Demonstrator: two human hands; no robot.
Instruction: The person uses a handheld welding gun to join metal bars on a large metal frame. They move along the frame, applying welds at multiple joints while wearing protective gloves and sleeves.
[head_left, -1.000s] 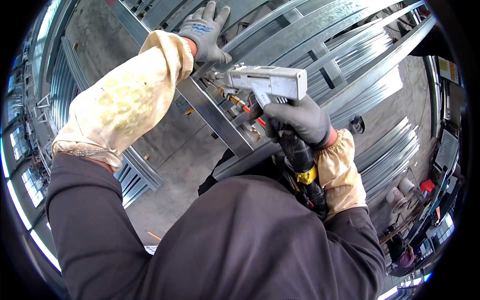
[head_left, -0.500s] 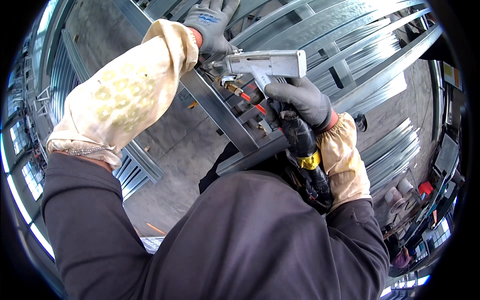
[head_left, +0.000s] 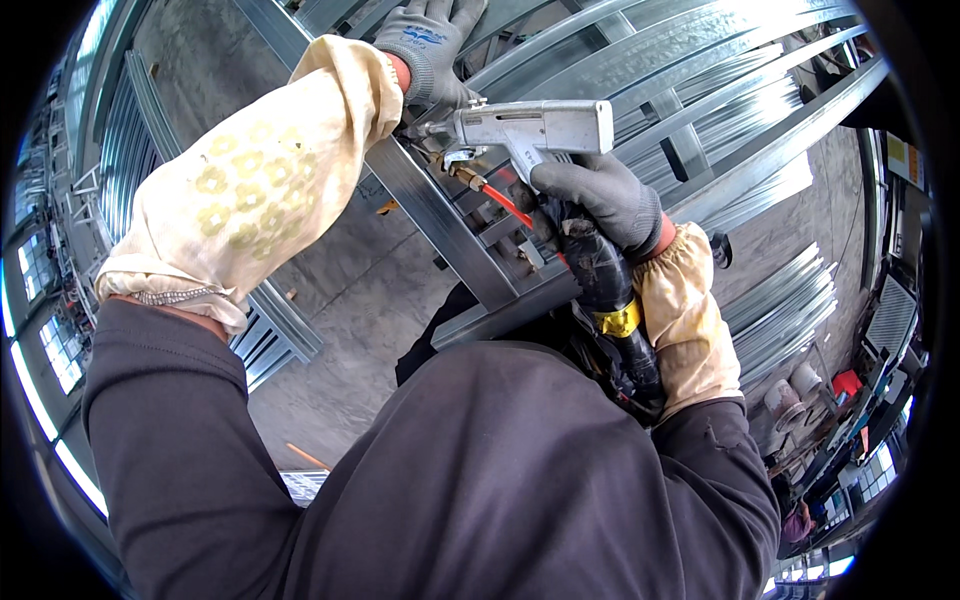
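Observation:
A silver, pistol-shaped welding gun (head_left: 535, 125) lies across the middle of the view, its nozzle pointing left. My right hand (head_left: 605, 200), in a grey glove, is wrapped round its handle. From the handle a thick cable bound in black tape (head_left: 595, 270) runs down along my right forearm. An orange-red hose (head_left: 508, 205) joins the gun by a brass fitting. Beyond the nozzle, my gloved left hand (head_left: 425, 45) lies with fingers stretched out on a galvanized steel frame (head_left: 440, 215); the upper edge cuts off its fingertips. The nozzle's tip is near the frame, and its contact is hard to make out.
Long steel bars (head_left: 790, 165) of the frame reach to the upper right. Bundles of metal profiles (head_left: 780, 305) lie on the floor at right, with more profiles (head_left: 275, 330) at left. Buckets (head_left: 785, 400) stand at far right. Another person (head_left: 798, 522) is at the lower right.
Almost nothing differs. My left hand and sleeve appear shifted very slightly to the right; the welding gun stays in place in my right hand.

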